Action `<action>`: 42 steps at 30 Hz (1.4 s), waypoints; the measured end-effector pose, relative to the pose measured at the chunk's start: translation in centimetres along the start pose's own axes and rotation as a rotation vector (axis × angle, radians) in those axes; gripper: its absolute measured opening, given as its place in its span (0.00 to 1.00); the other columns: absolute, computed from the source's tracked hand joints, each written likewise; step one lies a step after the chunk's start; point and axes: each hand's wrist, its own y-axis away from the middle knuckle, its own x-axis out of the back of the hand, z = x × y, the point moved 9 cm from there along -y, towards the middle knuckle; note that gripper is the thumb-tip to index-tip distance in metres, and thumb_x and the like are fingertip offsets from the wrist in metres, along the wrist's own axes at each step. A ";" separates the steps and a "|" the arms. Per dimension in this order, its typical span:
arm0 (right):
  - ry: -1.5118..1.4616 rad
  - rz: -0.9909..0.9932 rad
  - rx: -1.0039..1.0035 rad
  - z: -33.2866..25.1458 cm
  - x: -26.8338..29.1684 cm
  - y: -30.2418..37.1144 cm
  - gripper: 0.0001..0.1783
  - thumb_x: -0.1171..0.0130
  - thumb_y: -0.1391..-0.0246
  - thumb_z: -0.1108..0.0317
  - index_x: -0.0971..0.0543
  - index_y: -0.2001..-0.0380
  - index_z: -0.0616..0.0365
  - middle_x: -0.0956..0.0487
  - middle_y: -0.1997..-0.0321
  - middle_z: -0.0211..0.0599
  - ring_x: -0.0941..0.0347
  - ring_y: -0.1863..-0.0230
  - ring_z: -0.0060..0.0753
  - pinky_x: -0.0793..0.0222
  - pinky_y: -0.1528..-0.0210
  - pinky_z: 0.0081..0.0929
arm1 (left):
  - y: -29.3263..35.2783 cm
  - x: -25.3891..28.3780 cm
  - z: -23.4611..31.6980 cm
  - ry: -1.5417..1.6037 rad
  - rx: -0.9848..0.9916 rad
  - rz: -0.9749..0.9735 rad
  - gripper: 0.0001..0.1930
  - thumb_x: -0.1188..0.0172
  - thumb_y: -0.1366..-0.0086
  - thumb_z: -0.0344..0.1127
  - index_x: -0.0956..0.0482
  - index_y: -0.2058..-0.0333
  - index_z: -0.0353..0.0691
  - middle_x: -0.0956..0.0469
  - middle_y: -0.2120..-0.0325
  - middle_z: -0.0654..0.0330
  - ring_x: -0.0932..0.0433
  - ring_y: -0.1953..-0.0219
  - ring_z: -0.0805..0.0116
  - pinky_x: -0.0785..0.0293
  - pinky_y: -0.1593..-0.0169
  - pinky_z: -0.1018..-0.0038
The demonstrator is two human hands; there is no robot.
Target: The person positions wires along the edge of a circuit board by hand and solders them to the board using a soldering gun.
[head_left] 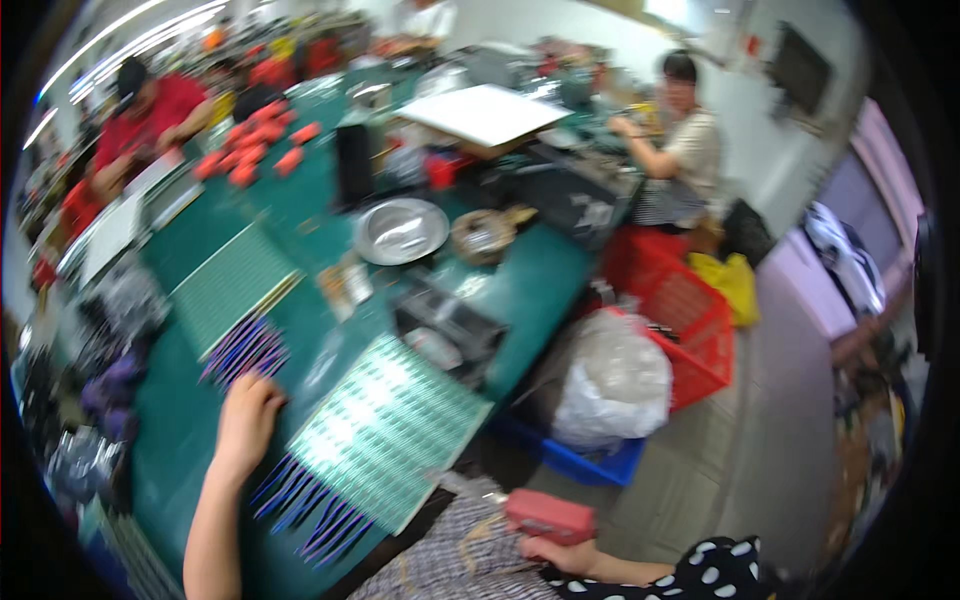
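My right hand (562,556) is wrapped round a red, blocky hand tool (550,516) at the lower middle, in front of my body. Its pale tip points left toward a large pale-green circuit board panel (385,425) on the table. Blue and purple wires (315,510) hang from that panel's near edge. My left hand (250,408) has curled fingers at the wire ends (245,352) of a second stack of green panels (235,280), farther left. Whether those fingers grip a wire is blurred.
The green tabletop (320,215) carries a round metal dish (401,231), a tape roll (483,237), red-orange pieces (255,140) and a white board (485,114). Right of it stand a red crate (680,320) and a blue bin (600,462) with a plastic bag (612,380). Co-workers sit across.
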 end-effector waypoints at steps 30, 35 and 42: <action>0.164 -0.116 -0.161 4.1 1.6 3.8 0.24 0.34 0.61 0.69 0.26 0.57 0.63 0.22 0.62 0.35 0.24 0.64 0.26 0.29 0.61 0.19 | 12.7 0.2 16.4 -0.163 -0.492 -0.085 0.15 0.45 0.54 0.31 0.25 0.67 0.30 0.27 0.73 0.57 0.27 0.74 0.69 0.33 0.74 0.80; 0.100 -0.051 0.013 0.2 0.1 1.2 0.31 0.33 0.62 0.70 0.31 0.53 0.69 0.21 0.69 0.35 0.25 0.70 0.21 0.29 0.65 0.19 | 12.4 -1.4 15.5 -0.254 -0.483 -0.009 0.16 0.44 0.58 0.27 0.24 0.67 0.28 0.27 0.73 0.56 0.26 0.75 0.68 0.30 0.75 0.80; 0.106 -0.113 -0.004 1.3 -0.6 1.9 0.37 0.32 0.63 0.67 0.36 0.49 0.72 0.21 0.70 0.36 0.24 0.71 0.23 0.28 0.66 0.21 | 13.5 -2.1 15.3 -0.304 -0.461 -0.030 0.16 0.44 0.59 0.27 0.24 0.68 0.27 0.27 0.73 0.56 0.26 0.75 0.68 0.29 0.75 0.80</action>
